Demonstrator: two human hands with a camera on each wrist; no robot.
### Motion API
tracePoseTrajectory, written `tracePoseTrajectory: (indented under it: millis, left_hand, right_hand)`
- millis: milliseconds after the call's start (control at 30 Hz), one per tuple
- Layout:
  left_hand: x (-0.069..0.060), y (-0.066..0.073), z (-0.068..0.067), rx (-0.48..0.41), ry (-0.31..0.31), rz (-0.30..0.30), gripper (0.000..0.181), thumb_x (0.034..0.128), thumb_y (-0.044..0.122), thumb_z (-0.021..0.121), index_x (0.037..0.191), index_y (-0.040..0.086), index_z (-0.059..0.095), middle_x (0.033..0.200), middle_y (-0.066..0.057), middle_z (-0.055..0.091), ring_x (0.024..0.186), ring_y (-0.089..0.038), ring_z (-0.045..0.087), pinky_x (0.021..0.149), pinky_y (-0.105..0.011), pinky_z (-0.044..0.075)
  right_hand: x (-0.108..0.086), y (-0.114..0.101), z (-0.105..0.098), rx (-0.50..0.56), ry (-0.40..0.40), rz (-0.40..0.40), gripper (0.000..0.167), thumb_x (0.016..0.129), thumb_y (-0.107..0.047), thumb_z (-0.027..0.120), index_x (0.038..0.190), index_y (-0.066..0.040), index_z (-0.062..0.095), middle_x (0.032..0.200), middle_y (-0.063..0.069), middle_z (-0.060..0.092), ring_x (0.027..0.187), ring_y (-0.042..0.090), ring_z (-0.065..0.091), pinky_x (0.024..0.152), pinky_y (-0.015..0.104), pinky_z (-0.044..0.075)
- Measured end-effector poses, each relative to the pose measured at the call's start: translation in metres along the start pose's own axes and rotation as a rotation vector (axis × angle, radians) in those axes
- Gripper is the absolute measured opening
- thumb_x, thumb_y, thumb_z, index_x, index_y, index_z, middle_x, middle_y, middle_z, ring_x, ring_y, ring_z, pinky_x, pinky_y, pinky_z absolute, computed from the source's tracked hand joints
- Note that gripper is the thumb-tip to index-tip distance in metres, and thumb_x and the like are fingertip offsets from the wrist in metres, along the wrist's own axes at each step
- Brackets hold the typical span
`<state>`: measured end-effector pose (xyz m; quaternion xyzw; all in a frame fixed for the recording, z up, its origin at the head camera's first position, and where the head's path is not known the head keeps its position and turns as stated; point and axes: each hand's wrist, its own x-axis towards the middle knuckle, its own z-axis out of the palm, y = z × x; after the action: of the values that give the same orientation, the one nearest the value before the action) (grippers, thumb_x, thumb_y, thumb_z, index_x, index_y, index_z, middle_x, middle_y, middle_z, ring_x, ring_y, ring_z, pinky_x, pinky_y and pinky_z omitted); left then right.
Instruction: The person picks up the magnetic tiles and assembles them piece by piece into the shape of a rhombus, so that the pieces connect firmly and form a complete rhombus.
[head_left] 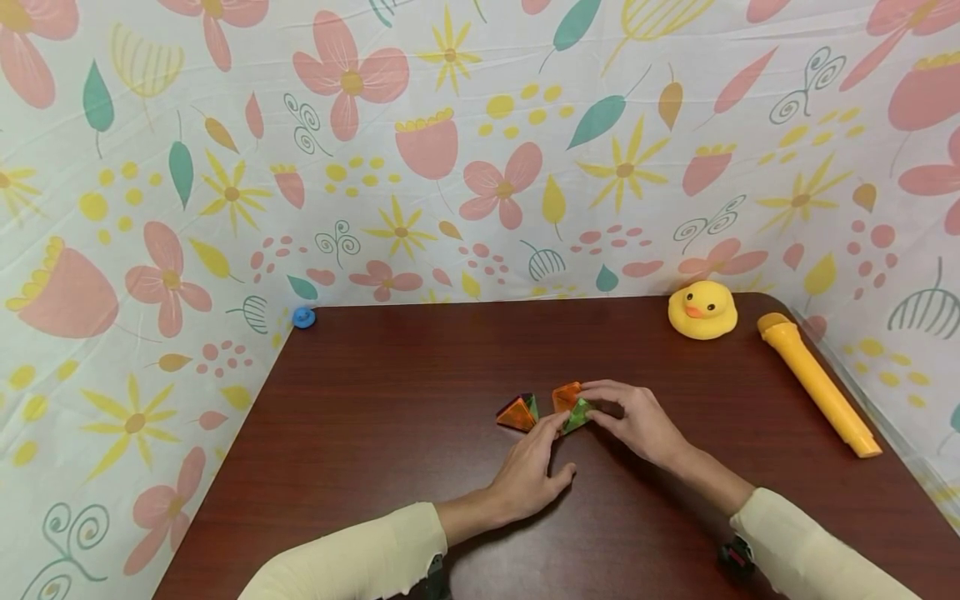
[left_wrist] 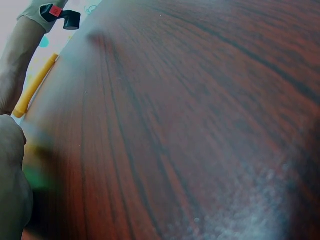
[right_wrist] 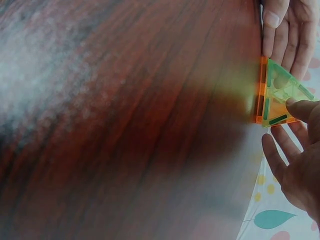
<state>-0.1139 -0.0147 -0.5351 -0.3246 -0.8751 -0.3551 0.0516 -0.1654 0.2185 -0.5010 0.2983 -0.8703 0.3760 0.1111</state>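
Beside the straight-fingered left hand [head_left: 527,473], I see the right hand [head_left: 641,425] pinching a green tile [head_left: 577,416] (presumably to steady it).

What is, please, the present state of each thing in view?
green triangular tile: tilted, pinched
orange tile: raised, partly hidden
multicoloured tile cluster: folded, standing
left grip: outstretched beside the orange tile
right grip: pinching the green triangular tile
rubber duck: upright
yellow microphone: lying down
blue object: resting, type unclear

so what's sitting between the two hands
A translucent green triangular piece and an orange piece sit between the left hand and the right hand; the head and right wrist views show this.
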Motion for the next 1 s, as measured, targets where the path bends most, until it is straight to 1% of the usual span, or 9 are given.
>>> tracePoseTrajectory:
  millis: [133, 267, 467, 700, 800, 900, 1000]
  left_hand:
    - [-0.0002, -0.0002, 0.0000, 0.001, 0.001, 0.001, 0.077, 0.0984, 0.015, 0.077, 0.162, 0.002, 0.035, 0.159, -0.010, 0.048, 0.131, -0.019, 0.059, 0.105, -0.037, 0.053]
    - [-0.0002, -0.0005, 0.0002, 0.000, -0.001, -0.001, 0.077, 0.0985, 0.015, 0.076, 0.162, 0.002, 0.035, 0.159, -0.010, 0.048, 0.131, -0.019, 0.059, 0.105, -0.037, 0.053]
    - [-0.0003, -0.0008, 0.0005, 0.010, 0.001, -0.003, 0.077, 0.0983, 0.016, 0.077, 0.162, 0.004, 0.035, 0.159, -0.009, 0.048, 0.129, -0.018, 0.060, 0.103, -0.036, 0.054]
    - [-0.0004, -0.0016, 0.0008, 0.010, 0.004, 0.006, 0.078, 0.0980, 0.016, 0.077, 0.162, 0.003, 0.035, 0.159, -0.010, 0.048, 0.128, -0.017, 0.060, 0.103, -0.034, 0.053]
    - [-0.0003, -0.0017, 0.0007, 0.009, 0.003, 0.007, 0.078, 0.0980, 0.016, 0.077, 0.162, 0.003, 0.035, 0.159, -0.010, 0.048, 0.127, -0.017, 0.060, 0.103, -0.034, 0.053]
    - [-0.0002, -0.0015, 0.0006, 0.009, 0.004, 0.009, 0.078, 0.0977, 0.015, 0.078, 0.162, 0.003, 0.035, 0.159, -0.010, 0.048, 0.127, -0.017, 0.060, 0.103, -0.034, 0.054]
    - [-0.0001, -0.0013, 0.0006, 0.008, 0.003, 0.009, 0.079, 0.0977, 0.015, 0.078, 0.162, 0.003, 0.035, 0.159, -0.010, 0.048, 0.128, -0.018, 0.060, 0.103, -0.034, 0.053]
  right_hand:
    - [-0.0001, -0.0002, -0.0001, 0.002, 0.009, -0.018, 0.041, 0.084, 0.011, 0.085, 0.121, -0.007, 0.079, 0.126, 0.013, 0.074, 0.107, 0.030, 0.075, 0.084, 0.050, 0.061]
    - [0.0000, -0.0005, -0.0006, 0.010, 0.009, -0.027, 0.041, 0.084, 0.011, 0.084, 0.121, -0.006, 0.079, 0.125, 0.013, 0.074, 0.105, 0.029, 0.075, 0.082, 0.048, 0.062]
    - [0.0005, -0.0006, -0.0011, 0.028, 0.003, -0.036, 0.046, 0.084, 0.013, 0.084, 0.126, -0.007, 0.077, 0.126, 0.009, 0.073, 0.101, 0.025, 0.075, 0.076, 0.043, 0.063]
    - [0.0007, -0.0003, -0.0006, 0.012, -0.004, -0.051, 0.053, 0.085, 0.012, 0.084, 0.134, -0.007, 0.073, 0.128, 0.007, 0.070, 0.098, 0.019, 0.073, 0.072, 0.034, 0.062]
    - [0.0012, -0.0007, -0.0009, 0.017, -0.016, -0.055, 0.060, 0.084, 0.014, 0.083, 0.139, -0.008, 0.071, 0.130, 0.006, 0.069, 0.100, 0.019, 0.073, 0.073, 0.034, 0.063]
    - [0.0020, -0.0012, -0.0012, 0.025, -0.028, -0.054, 0.066, 0.084, 0.015, 0.083, 0.144, -0.009, 0.067, 0.133, 0.006, 0.069, 0.105, 0.022, 0.072, 0.076, 0.039, 0.063]
    - [0.0025, -0.0015, -0.0014, 0.022, -0.033, -0.051, 0.068, 0.083, 0.015, 0.083, 0.145, -0.009, 0.066, 0.135, 0.006, 0.068, 0.106, 0.023, 0.071, 0.081, 0.045, 0.063]
